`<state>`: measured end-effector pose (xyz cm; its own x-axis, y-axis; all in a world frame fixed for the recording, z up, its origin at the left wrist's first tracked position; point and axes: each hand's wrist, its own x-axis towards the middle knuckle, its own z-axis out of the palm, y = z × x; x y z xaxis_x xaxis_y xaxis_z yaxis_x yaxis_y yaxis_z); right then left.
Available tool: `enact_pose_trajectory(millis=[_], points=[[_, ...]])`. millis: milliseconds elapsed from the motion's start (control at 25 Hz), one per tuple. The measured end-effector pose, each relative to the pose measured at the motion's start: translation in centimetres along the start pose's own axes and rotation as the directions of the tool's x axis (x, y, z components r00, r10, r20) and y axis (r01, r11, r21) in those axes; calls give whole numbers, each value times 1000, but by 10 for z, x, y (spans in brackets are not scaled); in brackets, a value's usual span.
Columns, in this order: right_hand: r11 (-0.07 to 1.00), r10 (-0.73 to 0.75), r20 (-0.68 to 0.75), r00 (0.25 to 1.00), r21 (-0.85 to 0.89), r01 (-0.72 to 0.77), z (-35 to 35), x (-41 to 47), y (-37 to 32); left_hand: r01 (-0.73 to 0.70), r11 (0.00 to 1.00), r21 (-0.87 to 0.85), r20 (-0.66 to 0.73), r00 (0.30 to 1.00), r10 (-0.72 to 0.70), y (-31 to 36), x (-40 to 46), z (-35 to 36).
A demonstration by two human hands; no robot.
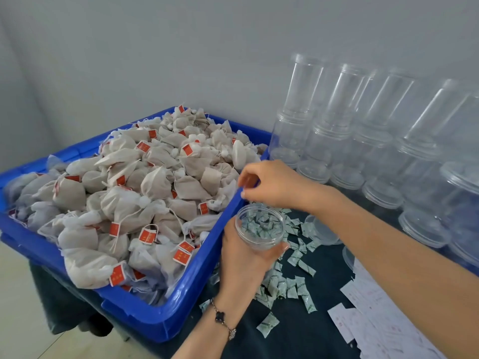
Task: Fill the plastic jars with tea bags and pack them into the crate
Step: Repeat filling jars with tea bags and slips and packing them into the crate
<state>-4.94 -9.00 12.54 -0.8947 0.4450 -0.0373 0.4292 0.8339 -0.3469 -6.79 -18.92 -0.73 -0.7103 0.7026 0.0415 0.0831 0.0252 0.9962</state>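
My left hand (242,257), bracelet (225,318) at wrist, grips open plastic jar (260,229) upright beside blue crate (181,301). Right hand (269,183) hovers above jar mouth, fingertips pinched; on what, cannot tell. Tea bags (134,193) heaped in crate, left of jar. Advice: keep jar level, mouth clear, drop bags straight in. Small sachets (293,286) litter table.

— What's sitting in that blue crate (181,288) on the left?
— Tea bags (145,193), beige with red tags, heaping over its rim.
— And the jars?
— One clear plastic jar (260,230) is standing open just right of it; stacked jars (337,120) are lining the far right.
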Motion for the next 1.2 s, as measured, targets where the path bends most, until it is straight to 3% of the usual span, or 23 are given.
enact_pose_trajectory(millis=[120,240,320,440,600,840,920,1040,1080,1200], points=[[999,-13,-243,970,42,24,12,38,-15,24,1000,5,-5,1000,-24,-7,1,0],[995,74,-303,950,82,-52,28,76,-24,15,998,61,-8,1000,-15,-7,2,-1],[992,122,-270,955,67,-108,39,93,-24,-15,994,107,-14,1000,16,-2,1,-1],[991,121,-96,988,-42,-125,49,98,-22,-54,991,122,-59,996,62,-8,4,3],[990,106,75,992,89,-112,33,77,-12,-21,985,172,-47,998,29,-9,7,1],[921,99,-75,992,385,-62,-5,7,13,26,999,34,-25,999,-26,-4,0,1],[962,70,-51,996,269,-54,-9,-12,19,18,1000,13,-20,1000,-18,-1,-1,1],[998,44,114,993,27,-48,-2,-22,18,-16,1000,-12,-9,1000,16,0,0,2],[999,34,91,995,22,-36,1,-17,16,-25,1000,-6,-10,1000,25,-1,0,1],[1000,4,-177,984,11,-2,10,13,8,10,1000,-14,-18,1000,-10,-6,3,0]])
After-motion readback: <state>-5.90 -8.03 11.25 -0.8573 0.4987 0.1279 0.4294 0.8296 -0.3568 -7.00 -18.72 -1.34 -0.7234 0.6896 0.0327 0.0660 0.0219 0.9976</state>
